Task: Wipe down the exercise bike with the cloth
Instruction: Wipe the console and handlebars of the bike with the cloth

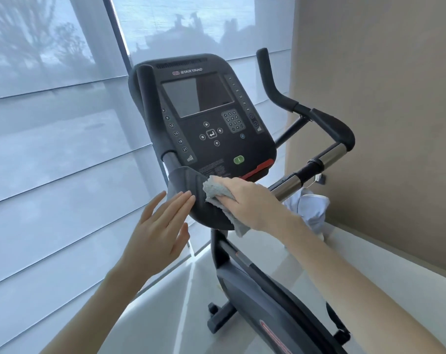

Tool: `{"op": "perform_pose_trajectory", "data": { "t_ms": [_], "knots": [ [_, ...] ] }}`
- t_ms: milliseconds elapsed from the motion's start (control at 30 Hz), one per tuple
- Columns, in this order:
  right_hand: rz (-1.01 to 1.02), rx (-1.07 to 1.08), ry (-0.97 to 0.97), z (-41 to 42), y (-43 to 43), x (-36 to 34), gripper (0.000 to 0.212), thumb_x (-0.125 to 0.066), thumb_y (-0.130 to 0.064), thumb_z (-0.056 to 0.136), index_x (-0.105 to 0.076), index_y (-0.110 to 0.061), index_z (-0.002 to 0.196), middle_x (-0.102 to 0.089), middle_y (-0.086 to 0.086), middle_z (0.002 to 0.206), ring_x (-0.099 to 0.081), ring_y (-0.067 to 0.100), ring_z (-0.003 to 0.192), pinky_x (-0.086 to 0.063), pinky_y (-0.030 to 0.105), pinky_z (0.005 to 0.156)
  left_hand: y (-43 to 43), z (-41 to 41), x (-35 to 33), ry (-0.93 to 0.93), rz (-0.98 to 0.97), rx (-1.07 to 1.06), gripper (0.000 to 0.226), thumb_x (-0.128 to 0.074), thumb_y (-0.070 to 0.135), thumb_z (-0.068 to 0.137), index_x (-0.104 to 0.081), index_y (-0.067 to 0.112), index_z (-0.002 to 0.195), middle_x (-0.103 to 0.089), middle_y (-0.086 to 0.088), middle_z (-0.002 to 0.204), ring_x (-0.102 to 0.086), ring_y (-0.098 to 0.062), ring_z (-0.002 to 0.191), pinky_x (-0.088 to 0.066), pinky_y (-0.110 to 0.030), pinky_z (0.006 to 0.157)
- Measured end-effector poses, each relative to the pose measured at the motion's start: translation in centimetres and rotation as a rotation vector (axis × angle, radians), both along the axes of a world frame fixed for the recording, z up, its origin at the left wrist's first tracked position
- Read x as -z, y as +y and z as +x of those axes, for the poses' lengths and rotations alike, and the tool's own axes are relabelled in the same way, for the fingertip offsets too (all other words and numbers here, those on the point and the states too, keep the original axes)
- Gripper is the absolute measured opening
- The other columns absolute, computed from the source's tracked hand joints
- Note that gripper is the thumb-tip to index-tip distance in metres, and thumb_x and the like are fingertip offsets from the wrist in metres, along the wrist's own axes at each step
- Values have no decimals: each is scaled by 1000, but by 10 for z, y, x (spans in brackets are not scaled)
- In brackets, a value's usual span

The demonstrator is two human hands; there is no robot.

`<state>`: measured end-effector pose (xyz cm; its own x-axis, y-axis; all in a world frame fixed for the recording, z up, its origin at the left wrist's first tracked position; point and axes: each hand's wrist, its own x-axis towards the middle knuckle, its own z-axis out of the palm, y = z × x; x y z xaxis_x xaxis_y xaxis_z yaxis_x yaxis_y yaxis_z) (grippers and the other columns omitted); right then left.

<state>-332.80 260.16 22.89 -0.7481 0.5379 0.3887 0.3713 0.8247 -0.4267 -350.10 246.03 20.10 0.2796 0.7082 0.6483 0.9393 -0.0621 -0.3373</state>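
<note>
An exercise bike (244, 251) fills the centre of the frame, its black console (206, 116) tilted toward the viewer before a shaded window (50, 123). The right hand (252, 200), at centre, presses a grey cloth (218, 198) onto the black moulded shelf (191, 182) just below the console, fingers curled over the cloth. The left hand (160, 226), lower left of centre, is flat and released, fingertips touching the shelf's edge.

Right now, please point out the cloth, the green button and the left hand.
cloth (218, 194), head view, on its grey upper fold.
green button (239, 159), head view, its centre.
left hand (156, 232), head view, back of the hand.
</note>
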Motion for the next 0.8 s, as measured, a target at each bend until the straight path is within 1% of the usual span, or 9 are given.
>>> {"op": "perform_pose_trajectory", "data": {
  "t_ms": [100,233,300,367,433,500,567,733,800],
  "knots": [
    [304,83,55,16,-19,22,44,-45,-34,95,-52,-12,132,-61,10,122,-58,29,108,-41,38,100,-2,6,-3,61,-18,-64,41,-45,14,92,-56,-4,127,-56,-16,132,-57,-27,120,-39,-50,104],
    [463,58,98,38,-33,57,56,-70,-19,81,-51,-4,132,-52,16,135,-49,36,124,-38,48,105,-5,21,-9,86,11,-79,37,-45,15,93,-61,-3,121,-61,-16,125,-59,-30,116,-40,-48,103],
    [465,22,128,55,-32,66,52,-65,-14,82,-52,-3,131,-52,17,135,-48,36,125,-41,50,102,-5,31,-9,103,18,-47,36,-48,14,91,-62,-3,120,-62,-15,123,-59,-30,116,-40,-48,102],
    [359,-9,176,71,-35,66,46,-47,-19,87,-53,-4,130,-52,15,135,-49,33,124,-46,47,98,-6,39,-8,133,7,-29,36,-52,13,89,-62,-3,119,-63,-14,122,-59,-29,115,-38,-47,105],
    [285,-8,245,82,-36,60,49,-39,-25,88,-53,-5,130,-54,13,133,-52,31,122,-48,42,96,-6,43,-4,160,-4,-33,35,-53,14,88,-64,-2,118,-65,-13,120,-61,-27,113,-36,-48,106],
    [306,4,329,78,-36,49,47,-40,-26,90,-52,-5,130,-53,13,134,-49,30,125,-41,39,102,-6,44,-1,168,-6,-43,35,-53,14,88,-64,-2,118,-65,-14,120,-62,-27,111,-36,-48,106],
    [359,-5,358,60,-34,38,44,-45,-26,92,-52,-5,130,-51,15,136,-46,31,128,-34,42,109,-6,44,1,148,-9,-48,35,-52,14,89,-63,-2,117,-64,-14,121,-61,-28,112,-36,-49,107],
    [518,34,227,18,-31,53,46,-65,-29,85,-57,-10,126,-58,15,129,-55,36,116,-32,51,107,-9,39,5,86,-43,-31,30,-48,13,90,-65,-2,111,-62,-15,123,-58,-29,117,-34,-50,107],
    [608,68,216,20,-25,67,51,-67,-30,83,-54,-11,129,-58,15,128,-56,37,115,-31,50,106,-10,38,7,85,-51,-34,34,-51,12,89,-62,-2,118,-59,-15,129,-56,-29,121,-33,-50,108]
  ]
}}
